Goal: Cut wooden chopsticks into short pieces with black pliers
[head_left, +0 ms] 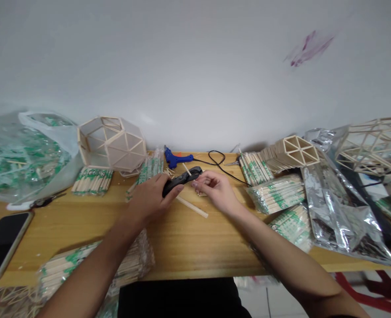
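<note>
My left hand (pixel 149 194) is closed around a black hand tool (pixel 180 179) that looks like a cutter, above the middle of the table. A short wooden stick (pixel 186 169) pokes up at the tool. Close to the tool's far end, my right hand (pixel 217 190) is closed in a pinch, and what its fingers hold is too small to make out. Below the tool, pale flat wooden sticks (pixel 192 207) lie on the table. Behind it, a blue glue gun (pixel 178 158) rests on its side with a black cord (pixel 220 165).
Wooden lattice frames stand at the left (pixel 125 148), as a hexagonal stack (pixel 298 152) and at far right (pixel 374 150). Bagged chopsticks (pixel 278 193) lie on both sides. A phone (pixel 5 243), a plastic bag (pixel 20 159) and silver packaging (pixel 344 216) sit toward the table's (pixel 189 256) ends.
</note>
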`<state>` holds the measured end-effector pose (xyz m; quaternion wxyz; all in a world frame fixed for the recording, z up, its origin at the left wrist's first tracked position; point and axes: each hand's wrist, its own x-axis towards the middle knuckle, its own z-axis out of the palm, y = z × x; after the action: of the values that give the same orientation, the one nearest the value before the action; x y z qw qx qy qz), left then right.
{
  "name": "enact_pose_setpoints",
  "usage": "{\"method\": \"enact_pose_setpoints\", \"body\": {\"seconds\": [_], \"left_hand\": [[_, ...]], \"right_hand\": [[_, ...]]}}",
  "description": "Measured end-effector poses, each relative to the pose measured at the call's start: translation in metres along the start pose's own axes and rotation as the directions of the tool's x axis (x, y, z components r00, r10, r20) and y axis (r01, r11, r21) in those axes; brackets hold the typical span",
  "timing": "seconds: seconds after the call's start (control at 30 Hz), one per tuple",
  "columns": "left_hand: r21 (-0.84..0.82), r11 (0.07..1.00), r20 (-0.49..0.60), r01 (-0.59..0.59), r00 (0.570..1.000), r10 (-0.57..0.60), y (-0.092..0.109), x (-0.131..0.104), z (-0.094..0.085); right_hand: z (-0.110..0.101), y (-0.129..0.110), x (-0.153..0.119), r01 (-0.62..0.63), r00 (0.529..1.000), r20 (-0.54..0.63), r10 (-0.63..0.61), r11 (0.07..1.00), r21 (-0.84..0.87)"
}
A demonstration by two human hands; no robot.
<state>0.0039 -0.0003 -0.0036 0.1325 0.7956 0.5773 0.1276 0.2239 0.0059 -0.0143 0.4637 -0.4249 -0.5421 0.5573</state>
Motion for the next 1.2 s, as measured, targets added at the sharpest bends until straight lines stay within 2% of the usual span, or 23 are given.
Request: {"method": "enact_pose_setpoints", "body": {"seconds": [0.27, 0.87, 1.2], "left_hand": [[-0.037, 0.999, 0.002, -0.019, 1.000, 0.019, 0.000, -0.001, 0.000], [-0.111, 0.991, -0.005, -0.073, 0.997, 0.073, -0.003, -0.001, -0.002], [-0.113, 0.990, -0.003, -0.086, 0.996, 0.086, -0.004, -0.002, -0.003]], "right_hand": [[-0.001, -0.004, -0.002, -0.037, 0.999, 0.000, 0.038, 0.999, -0.018], [-0.009, -0.010, -0.002, -0.079, 0.983, 0.169, 0.070, 0.996, 0.047], [-0.009, -0.014, -0.003, -0.107, 0.973, 0.216, 0.084, 0.990, 0.094]]}}
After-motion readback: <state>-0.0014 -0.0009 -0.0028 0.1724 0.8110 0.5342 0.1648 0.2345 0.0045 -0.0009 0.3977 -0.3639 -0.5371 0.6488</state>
